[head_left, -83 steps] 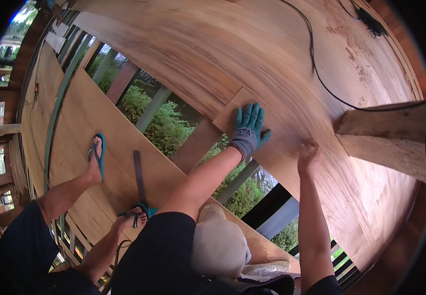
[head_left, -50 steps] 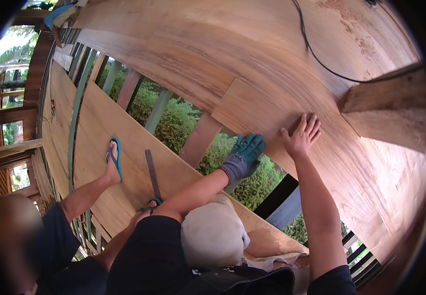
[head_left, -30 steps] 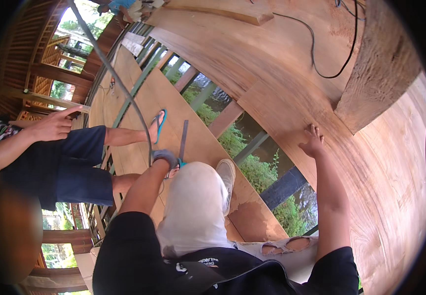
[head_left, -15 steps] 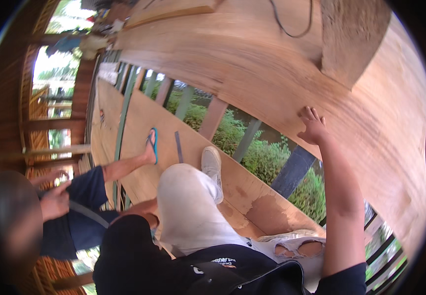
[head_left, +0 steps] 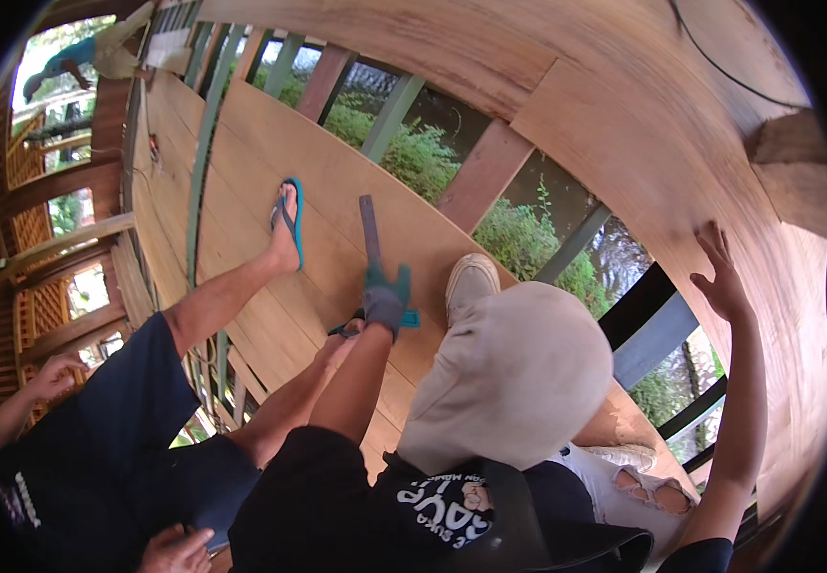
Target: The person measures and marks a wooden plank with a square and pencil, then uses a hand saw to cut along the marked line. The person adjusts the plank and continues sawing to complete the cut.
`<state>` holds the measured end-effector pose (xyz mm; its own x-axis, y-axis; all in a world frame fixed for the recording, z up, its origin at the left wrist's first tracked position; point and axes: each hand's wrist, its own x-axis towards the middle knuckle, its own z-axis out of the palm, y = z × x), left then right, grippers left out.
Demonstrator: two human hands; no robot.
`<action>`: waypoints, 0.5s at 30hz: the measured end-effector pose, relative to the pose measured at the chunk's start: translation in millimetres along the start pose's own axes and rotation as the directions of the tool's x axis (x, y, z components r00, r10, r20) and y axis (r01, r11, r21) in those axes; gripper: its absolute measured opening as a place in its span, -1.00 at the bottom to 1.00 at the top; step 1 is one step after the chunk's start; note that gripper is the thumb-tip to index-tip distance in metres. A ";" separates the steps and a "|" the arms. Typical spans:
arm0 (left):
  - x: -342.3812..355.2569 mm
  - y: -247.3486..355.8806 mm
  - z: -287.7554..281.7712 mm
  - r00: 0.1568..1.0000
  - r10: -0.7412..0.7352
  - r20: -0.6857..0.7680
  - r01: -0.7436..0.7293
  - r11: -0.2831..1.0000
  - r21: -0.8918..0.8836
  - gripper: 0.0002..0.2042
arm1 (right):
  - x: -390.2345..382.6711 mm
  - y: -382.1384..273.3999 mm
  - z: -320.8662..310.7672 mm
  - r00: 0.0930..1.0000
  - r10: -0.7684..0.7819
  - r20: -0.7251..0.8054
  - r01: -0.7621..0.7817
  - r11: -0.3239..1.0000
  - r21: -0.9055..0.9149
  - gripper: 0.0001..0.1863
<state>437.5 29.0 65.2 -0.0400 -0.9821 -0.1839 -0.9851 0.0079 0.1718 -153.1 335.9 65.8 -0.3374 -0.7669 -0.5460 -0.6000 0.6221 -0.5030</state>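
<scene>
My left hand, in a grey-and-teal glove, reaches down to the lower end of a flat dark-grey strip that looks like a ruler. Its fingers are apart and touch or nearly touch the strip; a firm grip does not show. The strip lies on the lower wooden boards. Bare, with fingers spread, my right hand rests flat near the edge of the raised wooden panel. My bent knee in pale trousers is between my two arms.
Beside my left arm sits a co-worker with a teal-strapped sandal on the boards. Open gaps between beams show plants and water below. A wooden block and a dark cable lie on the panel. Another person stands far left.
My left gloved hand has come into view and reached the grey strip. My right hand still lies spread on the panel. The view has shifted, bringing more of the co-worker into sight.
</scene>
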 end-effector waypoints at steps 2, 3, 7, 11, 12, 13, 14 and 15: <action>30.3 4.9 22.6 0.983 -0.066 -0.169 0.061 0.998 -0.034 -0.46 | 0.3 6.3 0.1 1.000 0.025 -0.011 -0.025 1.000 0.006 -0.23; 29.6 4.8 23.1 0.988 -0.050 -0.148 0.057 0.997 0.044 -0.50 | 2.7 8.9 5.3 1.000 0.028 -0.009 -0.028 1.000 0.015 -0.25; 57.2 -24.4 10.2 0.975 -0.146 0.170 0.163 0.982 -0.091 -0.59 | 24.6 -55.2 -9.4 0.981 0.193 0.015 -0.190 0.977 -0.095 -0.24; 66.9 4.0 -2.6 0.951 -0.217 0.222 0.206 0.976 0.073 -0.60 | 36.4 -68.3 -9.6 0.958 0.284 -0.030 -0.284 0.931 -0.229 -0.21; 68.9 15.9 -9.5 0.955 -0.228 0.188 0.197 0.966 0.170 -0.60 | 41.2 -86.3 -11.1 0.939 0.344 -0.024 -0.337 0.902 -0.269 -0.22; 69.4 15.5 -16.4 0.956 -0.176 0.236 0.170 0.984 0.042 -0.56 | 44.4 -94.2 -8.5 0.929 0.367 -0.050 -0.366 0.888 -0.278 -0.22; 74.3 5.6 -21.4 0.926 -0.138 0.351 0.158 0.987 -0.029 -0.56 | 46.7 -99.2 -5.0 0.918 0.390 -0.075 -0.395 0.872 -0.288 -0.23; 83.6 -6.7 -29.8 0.884 -0.088 0.459 0.150 0.983 -0.101 -0.57 | 48.8 -104.0 -3.0 0.925 0.368 -0.091 -0.378 0.882 -0.282 -0.23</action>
<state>445.7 -58.8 77.5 -0.0255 -0.7830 -0.6215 -0.9578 -0.1589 0.2395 -109.4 233.2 93.5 -0.5990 -0.4953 -0.6292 -0.6059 0.7941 -0.0483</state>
